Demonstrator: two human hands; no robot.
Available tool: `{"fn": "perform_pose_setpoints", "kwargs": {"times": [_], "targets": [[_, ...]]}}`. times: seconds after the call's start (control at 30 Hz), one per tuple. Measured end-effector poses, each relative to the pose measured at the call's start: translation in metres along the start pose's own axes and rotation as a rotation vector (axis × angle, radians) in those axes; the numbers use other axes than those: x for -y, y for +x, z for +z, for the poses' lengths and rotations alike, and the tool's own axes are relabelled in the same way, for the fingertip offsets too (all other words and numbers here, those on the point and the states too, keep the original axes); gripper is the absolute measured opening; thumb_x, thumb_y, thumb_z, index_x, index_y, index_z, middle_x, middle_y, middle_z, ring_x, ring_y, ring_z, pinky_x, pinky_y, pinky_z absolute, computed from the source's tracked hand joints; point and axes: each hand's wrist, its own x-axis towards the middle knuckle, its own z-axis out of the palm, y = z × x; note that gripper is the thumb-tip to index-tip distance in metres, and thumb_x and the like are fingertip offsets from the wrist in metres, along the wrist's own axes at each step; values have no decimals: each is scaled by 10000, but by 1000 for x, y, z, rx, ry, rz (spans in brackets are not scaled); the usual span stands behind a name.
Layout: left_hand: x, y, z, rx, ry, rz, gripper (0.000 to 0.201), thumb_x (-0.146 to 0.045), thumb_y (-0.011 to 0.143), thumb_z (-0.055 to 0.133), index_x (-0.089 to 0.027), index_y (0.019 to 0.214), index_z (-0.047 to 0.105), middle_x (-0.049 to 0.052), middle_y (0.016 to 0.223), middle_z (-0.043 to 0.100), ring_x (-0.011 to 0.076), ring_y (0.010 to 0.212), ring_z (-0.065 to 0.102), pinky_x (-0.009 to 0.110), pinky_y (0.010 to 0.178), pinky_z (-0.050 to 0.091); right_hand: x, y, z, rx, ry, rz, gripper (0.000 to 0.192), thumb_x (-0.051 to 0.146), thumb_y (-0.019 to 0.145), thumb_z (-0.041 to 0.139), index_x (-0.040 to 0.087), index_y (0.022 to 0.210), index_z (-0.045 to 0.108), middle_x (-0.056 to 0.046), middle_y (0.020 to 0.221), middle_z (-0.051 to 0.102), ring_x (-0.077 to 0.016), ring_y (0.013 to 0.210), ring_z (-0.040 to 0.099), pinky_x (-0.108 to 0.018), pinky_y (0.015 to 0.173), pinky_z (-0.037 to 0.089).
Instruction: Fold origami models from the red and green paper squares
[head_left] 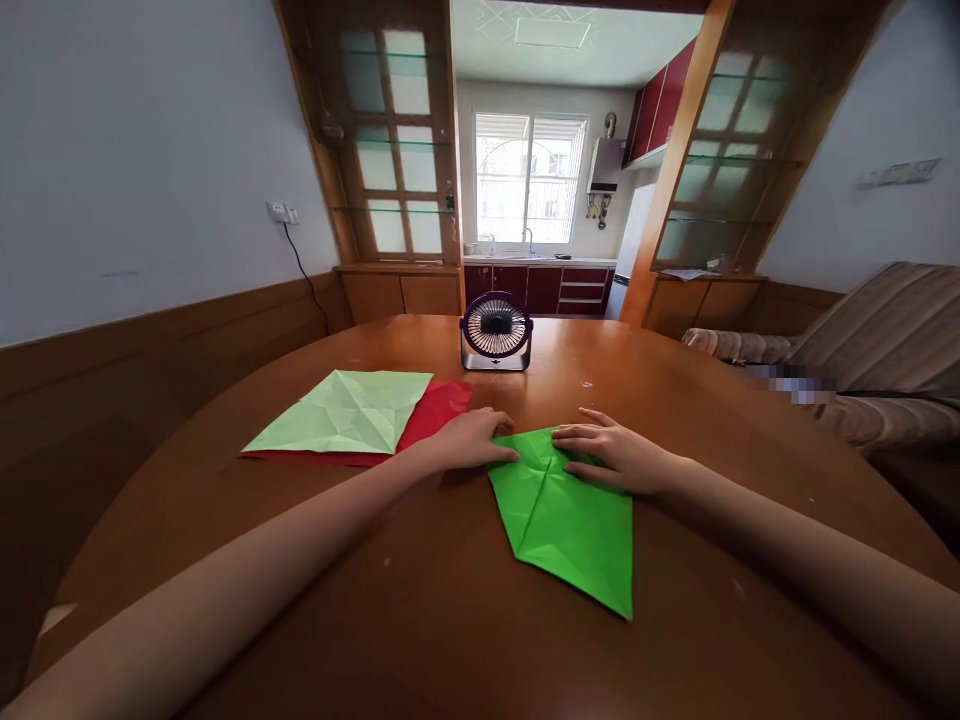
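Note:
A bright green sheet of folding paper point(574, 535), creased and folded to an angular shape, lies on the table before me. At its upper left corner is my left hand point(476, 438), with the thumb over the paper and the fingers curled around the edge. My right hand point(611, 453) rests flat on the upper right part of the sheet, its fingers stretched out toward the central crease. Left of my hands, a creased pale green sheet point(341, 412) lies over red paper point(439, 410), which shows along its right side and lower edge.
A small dark fan point(496, 330) stands at the far side of the brown wooden table point(360, 590). A striped armchair point(885, 330) is at the right. Behind are glass-shelved cabinets point(397, 150) and a kitchen window point(529, 180). A black cord point(304, 275) hangs from a wall socket.

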Motion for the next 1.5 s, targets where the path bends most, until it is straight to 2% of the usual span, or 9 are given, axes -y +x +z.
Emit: {"fn": "perform_pose_setpoints", "kwargs": {"times": [0.3,0.53,0.63,0.77,0.87,0.97,1.13,1.3,1.5], "targets": [[1,0,-2,-45,-97,-100,299,-347,732,650,-172,967,588,57,934,655,226,837,614,283,652,427,16,5,3,-172,-106,47,312,281,936,501,222,1227,592,-99,1239,621,-254,1133,589,-566,1088,328],[12,5,-2,-154,-217,-120,186,-338,738,595,-189,798,499,14,769,582,182,709,559,272,588,396,41,10,0,-51,-73,25,336,325,945,479,182,1226,594,-125,1172,643,-269,1083,577,-459,944,464],[12,4,-1,-220,-357,-131,252,-312,739,600,-178,926,499,3,745,563,169,687,554,266,575,404,38,8,3,-40,-62,63,316,331,945,489,196,1203,612,-109,1179,647,-262,1092,585,-493,1012,409],[7,-5,4,-244,-424,-153,608,-253,761,608,-165,1302,346,-30,695,561,164,640,563,254,548,404,31,6,5,-28,-3,125,317,328,968,449,201,1206,617,-106,1229,626,-260,1160,557,-511,1052,370],[3,-16,6,-233,-318,-151,735,-224,792,600,-187,1430,235,-8,763,602,182,695,600,270,594,438,27,5,6,-15,0,145,342,296,980,410,191,1243,601,-126,1288,587,-278,1206,519,-524,1042,376],[2,-26,5,-256,-55,-140,689,-241,794,628,-208,1423,350,75,981,623,241,899,614,342,739,484,24,5,7,-7,18,137,355,270,982,393,200,1273,585,-126,1328,560,-283,1218,507,-524,1045,375],[14,-38,2,-273,260,69,552,-350,830,631,-238,1355,508,127,1482,358,338,1364,325,499,1096,298,13,3,8,33,74,93,382,228,994,356,228,1332,534,-99,1366,540,-253,1255,489,-532,1101,307],[20,-43,3,-29,183,192,463,-472,948,454,-249,1347,527,96,1467,436,277,1331,421,441,1094,326,1,-3,8,15,95,34,416,154,964,385,259,1338,531,-95,1376,515,-247,1285,447,-542,1106,288],[15,-49,-3,21,209,255,624,-610,851,547,-263,1367,510,121,1409,493,306,1263,483,454,1047,373,-5,-6,7,-57,51,6,349,161,937,444,220,1229,625,-134,1142,581,-242,1030,544,-470,914,455]]}}
